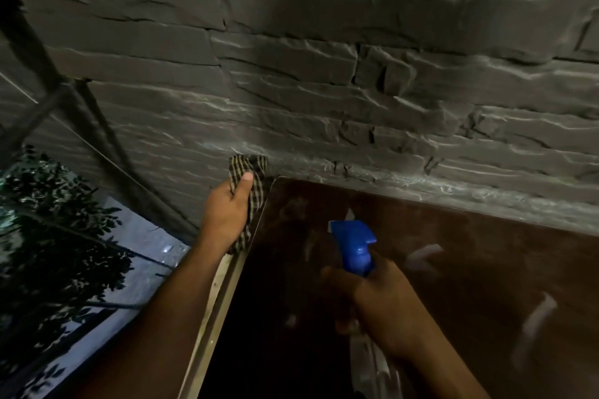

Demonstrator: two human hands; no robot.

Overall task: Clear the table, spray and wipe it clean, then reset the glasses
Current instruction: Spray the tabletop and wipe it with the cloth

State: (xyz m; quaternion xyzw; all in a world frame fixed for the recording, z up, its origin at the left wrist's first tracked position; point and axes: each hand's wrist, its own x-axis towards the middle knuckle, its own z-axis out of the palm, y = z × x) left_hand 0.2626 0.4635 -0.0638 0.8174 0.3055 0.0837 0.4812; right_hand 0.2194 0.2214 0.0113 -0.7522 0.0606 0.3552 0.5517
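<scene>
A dark brown glossy table [453, 253] fills the lower right, its far edge against a stone wall. My left hand [227, 214] grips a brown-and-cream checked cloth [251, 172] at the table's left edge, near the far left corner. My right hand [385, 308] holds a spray bottle above the table. The bottle's blue trigger head [355, 246] points away from me toward the wall, and its clear body runs down below my wrist. No glasses are in view.
A rough grey stone wall [324, 74] stands right behind the table. Leafy plants [55, 236] and a pale floor [146, 243] lie to the left, below the table edge. Dark metal bars [48, 81] slant at the upper left.
</scene>
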